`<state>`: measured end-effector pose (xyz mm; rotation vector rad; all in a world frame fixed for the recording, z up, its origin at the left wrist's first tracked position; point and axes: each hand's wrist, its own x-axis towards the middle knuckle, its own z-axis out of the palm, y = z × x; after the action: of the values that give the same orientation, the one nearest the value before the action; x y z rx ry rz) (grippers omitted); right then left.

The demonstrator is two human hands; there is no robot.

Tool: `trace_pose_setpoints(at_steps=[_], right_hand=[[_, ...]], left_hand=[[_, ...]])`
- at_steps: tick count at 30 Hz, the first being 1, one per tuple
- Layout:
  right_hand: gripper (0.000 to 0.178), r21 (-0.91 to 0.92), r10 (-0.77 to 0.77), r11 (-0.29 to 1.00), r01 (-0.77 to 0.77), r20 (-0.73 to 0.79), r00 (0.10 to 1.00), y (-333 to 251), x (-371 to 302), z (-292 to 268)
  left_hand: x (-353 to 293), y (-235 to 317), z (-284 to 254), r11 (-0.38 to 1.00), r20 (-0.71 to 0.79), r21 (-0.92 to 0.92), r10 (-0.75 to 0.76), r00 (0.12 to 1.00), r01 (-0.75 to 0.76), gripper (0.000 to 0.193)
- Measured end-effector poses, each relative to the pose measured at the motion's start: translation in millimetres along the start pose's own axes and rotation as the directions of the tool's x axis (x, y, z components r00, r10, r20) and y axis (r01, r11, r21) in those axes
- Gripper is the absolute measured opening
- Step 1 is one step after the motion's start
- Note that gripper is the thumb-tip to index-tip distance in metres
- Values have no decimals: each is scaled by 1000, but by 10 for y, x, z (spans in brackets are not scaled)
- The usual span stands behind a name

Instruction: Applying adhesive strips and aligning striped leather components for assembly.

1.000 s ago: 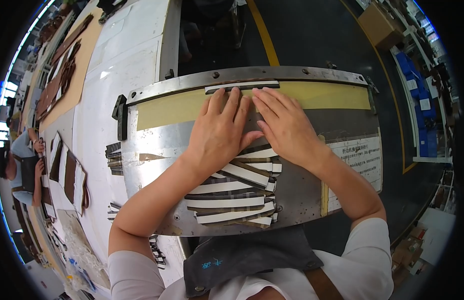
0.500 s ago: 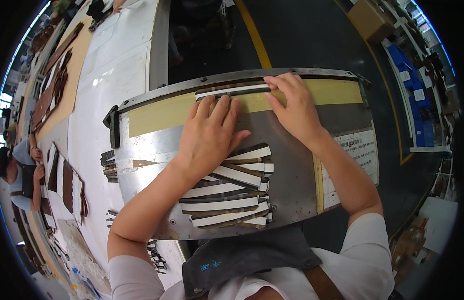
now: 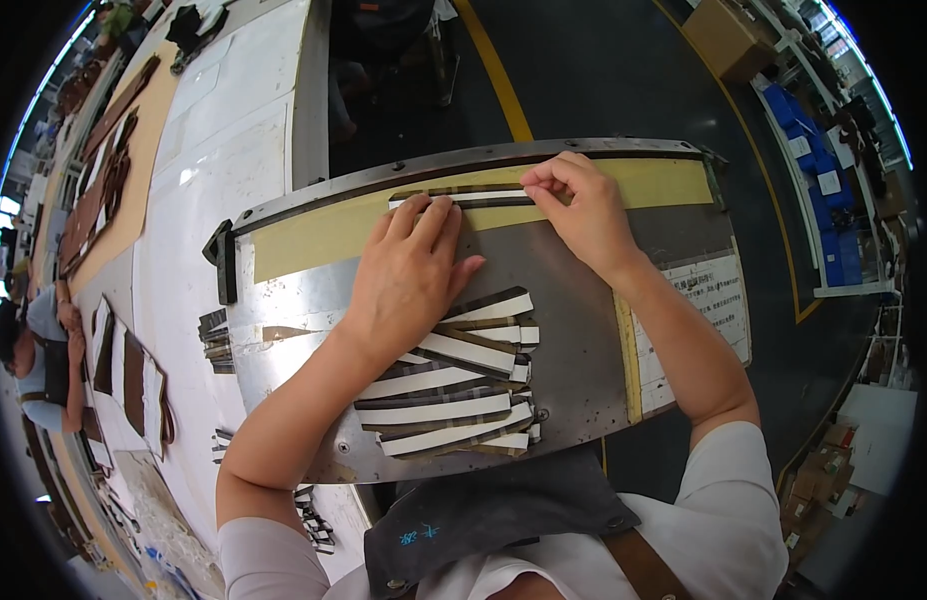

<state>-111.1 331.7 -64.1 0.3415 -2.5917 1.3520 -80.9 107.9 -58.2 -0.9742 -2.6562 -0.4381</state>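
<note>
A narrow strip (image 3: 495, 199) with a white band and dark edges lies on the yellow tape at the far side of the metal plate. The fingertips of my left hand (image 3: 411, 262) rest on its left part, fingers laid out and thumb apart. At its right end my right hand (image 3: 583, 208) pinches the strip between thumb and bent forefinger. Closer to me, several loose strips (image 3: 445, 407) of the same white and dark kind lie in a fanned pile on the plate, partly beneath my left forearm.
A raised metal bar (image 3: 453, 158) runs along the plate's far edge. A black bracket (image 3: 219, 262) stands at its left corner. To the left is a long white table (image 3: 198, 215) with leather pieces beyond it, where another person (image 3: 51, 355) works. A printed sheet (image 3: 688, 310) lies on the right.
The strip has come slightly away from the far bar, turning its white band towards me. My right thumb has closed up to the fingers at its end. My left hand stays on it.
</note>
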Motion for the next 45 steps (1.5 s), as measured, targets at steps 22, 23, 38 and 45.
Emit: trace_pose_setpoints(at_steps=[22, 23, 38, 45], right_hand=[[38, -395, -412, 752, 527, 342, 845, -174, -200, 163], [39, -390, -399, 755, 527, 364, 841, -168, -198, 170], [47, -473, -376, 710, 522, 372, 849, -271, -258, 213], [46, -424, -343, 768, 480, 360, 868, -278, -268, 217]], left_hand=[[-29, 7, 35, 985, 5, 156, -74, 997, 72, 60], [-24, 19, 21, 987, 36, 147, -76, 996, 70, 61], [-84, 47, 13, 984, 39, 177, -32, 999, 25, 62], [-96, 52, -1, 989, 31, 143, -43, 999, 39, 59]])
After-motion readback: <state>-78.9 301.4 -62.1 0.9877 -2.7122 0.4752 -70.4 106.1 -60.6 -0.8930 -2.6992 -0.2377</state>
